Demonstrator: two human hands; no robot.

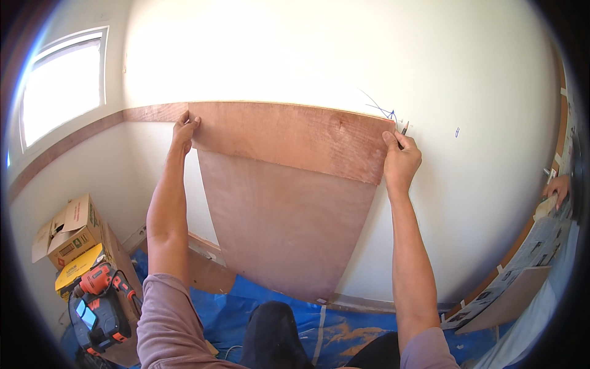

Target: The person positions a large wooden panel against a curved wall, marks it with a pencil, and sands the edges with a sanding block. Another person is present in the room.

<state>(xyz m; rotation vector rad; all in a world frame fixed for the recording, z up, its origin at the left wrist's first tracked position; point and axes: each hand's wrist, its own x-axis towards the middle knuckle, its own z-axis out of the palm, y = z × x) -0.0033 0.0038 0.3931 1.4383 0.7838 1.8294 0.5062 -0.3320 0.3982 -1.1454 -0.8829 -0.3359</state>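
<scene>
My left hand [186, 130] grips the left end of a reddish plywood board [289, 138] held horizontally against the white wall, where it meets a narrow wooden strip [153, 114] that continues to the corner. My right hand [401, 157] grips the board's right end, thumb in front, with a pencil [405, 129] pointing upward from its fingers. Below the board, a larger, paler plywood sheet [286, 227] stands against the wall, its top hidden behind the board. Dark pen strokes [384, 109] mark the wall just above the board's right end.
At lower left are cardboard boxes [77, 224], an orange power drill [97, 280] and a black case [98, 320]. A window [61, 86] is at left. A blue tarp [209, 317] covers floor. At far right another person's hand [558, 189] is near paper-covered panels [522, 264].
</scene>
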